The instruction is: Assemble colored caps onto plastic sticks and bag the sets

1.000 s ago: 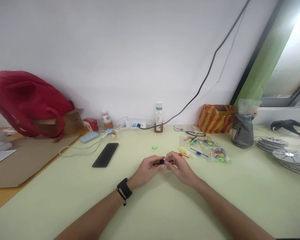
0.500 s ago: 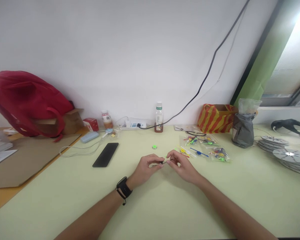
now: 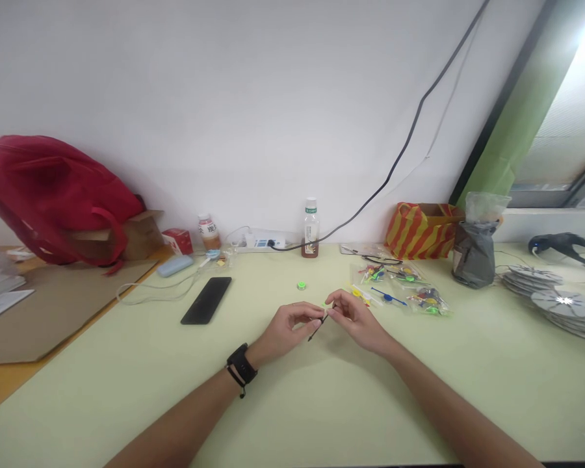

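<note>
A thin black plastic stick [image 3: 314, 336] slants between my two hands, just above the table. My left hand [image 3: 290, 326] pinches it near the middle from the left side. On the other side my right hand [image 3: 355, 320] has its thumb and forefinger closed at the stick's upper end. A bit of bright green shows behind the fingertips, too small to name. Beyond the hands lies a small round green piece [image 3: 301, 285]. To the right are a blue stick with a disc [image 3: 389, 298], a yellow piece [image 3: 359, 297] and a white stick [image 3: 372, 296].
Clear bags of coloured parts [image 3: 426, 300] lie at the right. A phone [image 3: 206, 300] rests at the left. Against the wall stand a drink bottle [image 3: 311, 229], a power strip [image 3: 260, 241] and a striped bag [image 3: 422, 231]. Stacked grey discs [image 3: 568, 309] sit far right.
The black stick has turned from nearly level to a steep slant, its lower end now pointing down toward me. Both hands stay in almost the same place.
</note>
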Demonstrator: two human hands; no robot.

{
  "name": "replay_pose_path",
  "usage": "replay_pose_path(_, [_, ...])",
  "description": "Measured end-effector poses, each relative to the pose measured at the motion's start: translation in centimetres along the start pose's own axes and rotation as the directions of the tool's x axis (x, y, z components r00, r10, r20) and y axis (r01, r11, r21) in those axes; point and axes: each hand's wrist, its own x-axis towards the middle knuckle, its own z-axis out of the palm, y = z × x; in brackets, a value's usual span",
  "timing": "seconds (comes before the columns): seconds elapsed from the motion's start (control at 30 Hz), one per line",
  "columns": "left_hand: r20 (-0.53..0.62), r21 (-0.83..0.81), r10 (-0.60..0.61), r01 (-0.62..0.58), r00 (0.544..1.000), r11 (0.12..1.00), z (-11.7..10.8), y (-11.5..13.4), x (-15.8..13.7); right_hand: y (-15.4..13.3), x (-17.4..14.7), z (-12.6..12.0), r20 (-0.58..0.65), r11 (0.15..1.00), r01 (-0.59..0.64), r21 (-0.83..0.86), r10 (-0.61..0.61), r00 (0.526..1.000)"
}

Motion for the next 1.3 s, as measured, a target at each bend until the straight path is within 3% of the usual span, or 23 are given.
replay_pose_path(0.17, [-0.002,-0.111,-0.117,0.116,0.993,0.987,-0.3,-0.3,0.1,0.2,-0.1,0.0,-0.048,1.0,0.01,0.014,-0.01,0.999])
replay_pose_path(0.27, [-0.064,-0.157,-0.168,0.156,0.984,0.975,-0.5,-0.7,0.3,0.3,-0.3,-0.3,-0.116,0.984,0.083,-0.156,-0.102,0.988])
replay_pose_path(0.37, [-0.093,-0.216,-0.194,0.17,0.977,0.961,-0.7,-0.8,0.6,0.3,-0.7,-0.3,-0.098,0.958,0.139,-0.251,-0.168,0.981])
replay_pose_path(0.47, [-0.093,-0.263,-0.197,0.167,0.976,0.95,-0.8,-0.8,0.7,0.1,-0.9,-0.1,-0.075,0.966,0.129,-0.223,-0.149,0.986])
replay_pose_path(0.63, [-0.131,-0.263,-0.203,0.163,0.97,0.951,-1.0,-1.1,0.8,-0.3,-0.5,0.0,0.092,0.982,0.07,-0.173,-0.055,0.994])
replay_pose_path(0.8, [-0.126,-0.258,-0.207,0.169,0.97,0.951,-1.0,-0.9,0.7,-0.4,-0.1,-0.1,0.013,0.987,0.06,-0.151,-0.059,0.998])
replay_pose_path(1.3, [-0.092,-0.262,-0.201,0.171,0.975,0.95,-0.6,-0.8,0.7,0.6,-0.2,0.6,0.057,0.983,0.07,-0.17,-0.061,0.996])
